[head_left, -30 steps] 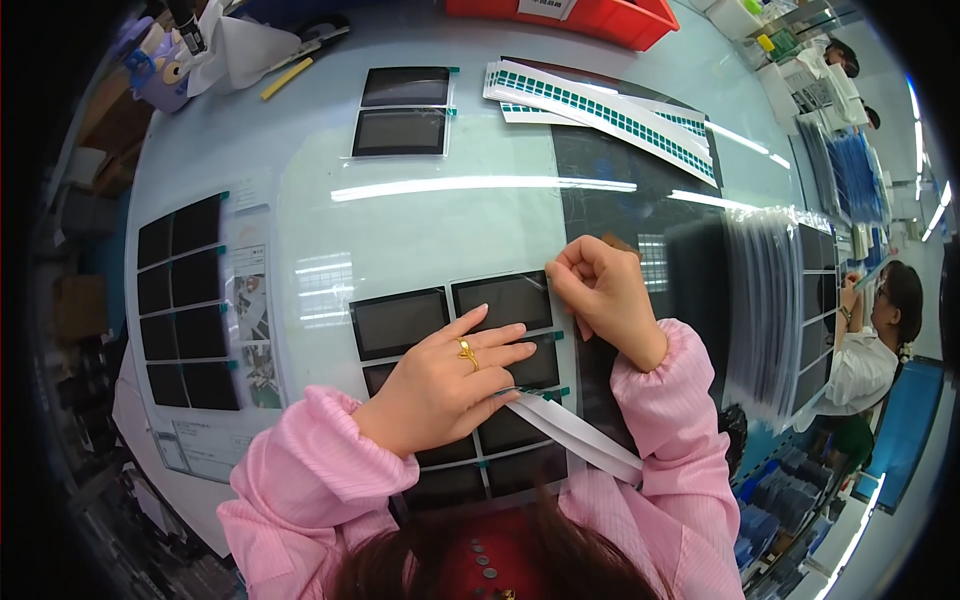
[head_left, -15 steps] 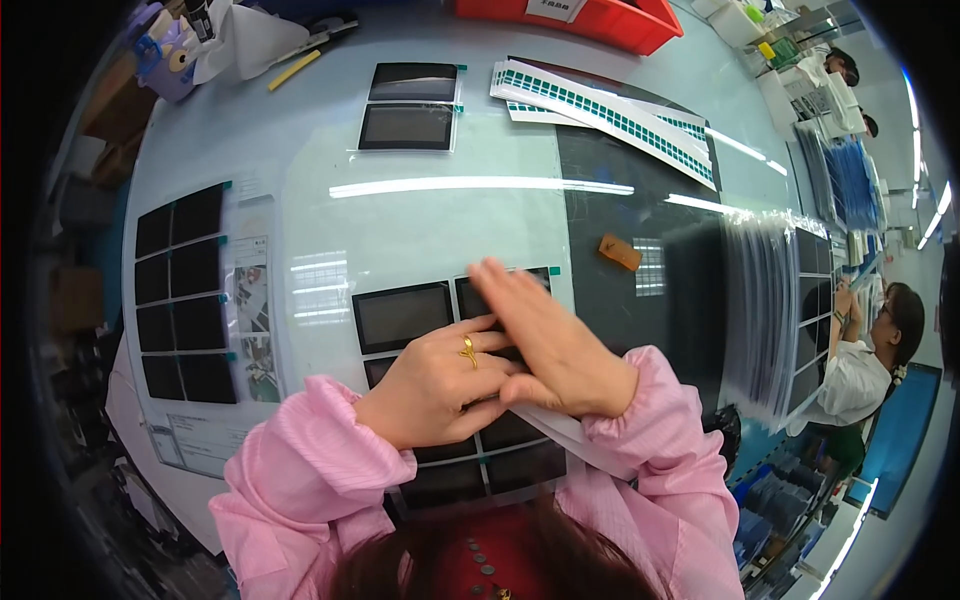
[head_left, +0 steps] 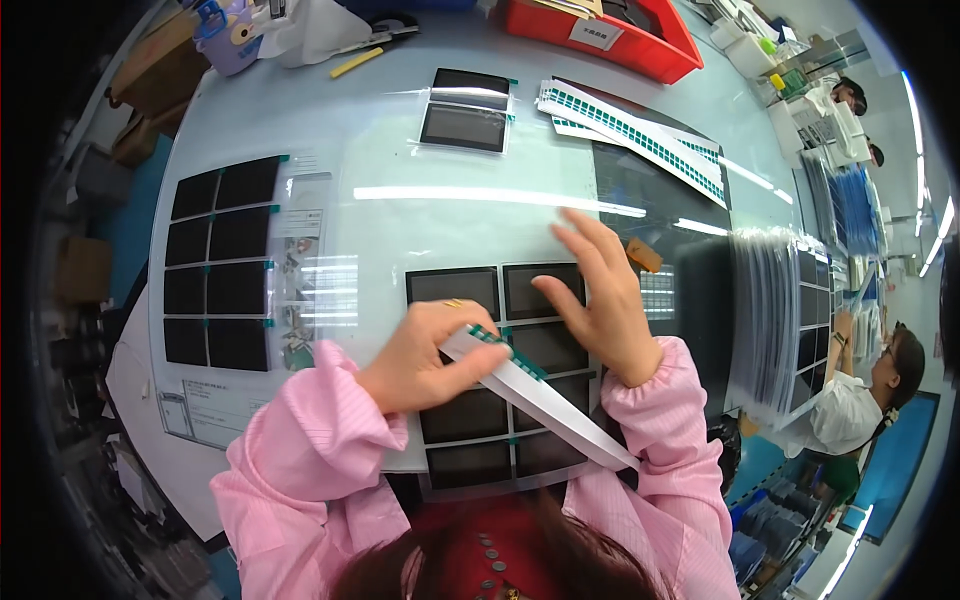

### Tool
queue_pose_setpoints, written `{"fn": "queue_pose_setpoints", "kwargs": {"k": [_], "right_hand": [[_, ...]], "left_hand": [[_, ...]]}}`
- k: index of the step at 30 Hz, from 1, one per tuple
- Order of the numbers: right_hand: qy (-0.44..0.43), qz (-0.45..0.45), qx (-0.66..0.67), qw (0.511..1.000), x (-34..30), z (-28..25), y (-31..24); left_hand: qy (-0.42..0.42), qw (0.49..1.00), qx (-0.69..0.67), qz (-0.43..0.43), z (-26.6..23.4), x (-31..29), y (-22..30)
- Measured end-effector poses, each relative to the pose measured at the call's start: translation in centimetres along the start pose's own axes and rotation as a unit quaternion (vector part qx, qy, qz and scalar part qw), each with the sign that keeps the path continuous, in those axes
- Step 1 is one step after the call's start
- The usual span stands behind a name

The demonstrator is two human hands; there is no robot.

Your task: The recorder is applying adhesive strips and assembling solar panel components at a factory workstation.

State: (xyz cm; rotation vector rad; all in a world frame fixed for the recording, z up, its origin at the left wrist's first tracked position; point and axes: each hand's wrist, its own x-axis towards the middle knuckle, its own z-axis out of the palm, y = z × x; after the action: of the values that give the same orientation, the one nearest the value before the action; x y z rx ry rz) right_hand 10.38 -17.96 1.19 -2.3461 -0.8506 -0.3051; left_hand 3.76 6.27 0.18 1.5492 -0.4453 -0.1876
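Observation:
My left hand (head_left: pixel 422 358) pinches a long white strip (head_left: pixel 560 410) with small green stickers along its upper end. The strip slants down to the right, over a sheet of dark rectangular panels (head_left: pixel 452 297) set in two columns. Raised above the upper right of that sheet, my right hand (head_left: pixel 608 305) is empty, with its fingers apart. Small green tabs show at several panel edges. Part of the sheet is hidden under the hands and strip.
More dark panels lie at the left (head_left: pixel 240 237) and far middle (head_left: pixel 464 127). Green-stickered strips (head_left: pixel 640 135) lie far right, near a red bin (head_left: pixel 655 45). An orange block (head_left: pixel 643 255) sits beyond my right hand. Upright clear sheets (head_left: pixel 765 320) and a co-worker (head_left: pixel 860 395) are at the right.
My hands, which overlapped above the panels, have come apart. The right has moved right and opened out. The strip now shows in my left hand. The whole view has shifted slightly.

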Motion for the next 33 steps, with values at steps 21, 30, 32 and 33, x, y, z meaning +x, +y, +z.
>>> {"fn": "queue_pose_setpoints", "kwargs": {"k": [21,30,32,33], "right_hand": [[-0.217,0.131,0.236,0.938,2.4,-0.2,-3.1],[-0.284,0.188,0.293,0.893,2.8,-1.0,-4.1],[-0.3,0.193,0.295,0.887,2.8,-1.0,-4.2],[-0.3,0.193,0.295,0.886,2.8,-1.0,-4.1]], "left_hand": [[0.082,0.987,0.121,-0.06,-3.2,0.1,-0.3],[0.078,0.984,0.157,-0.027,-3.1,0.1,-0.7],[0.077,0.98,0.183,-0.011,-3.1,0.2,-0.6],[0.077,0.98,0.183,-0.011,-3.1,0.2,-0.7]]}}
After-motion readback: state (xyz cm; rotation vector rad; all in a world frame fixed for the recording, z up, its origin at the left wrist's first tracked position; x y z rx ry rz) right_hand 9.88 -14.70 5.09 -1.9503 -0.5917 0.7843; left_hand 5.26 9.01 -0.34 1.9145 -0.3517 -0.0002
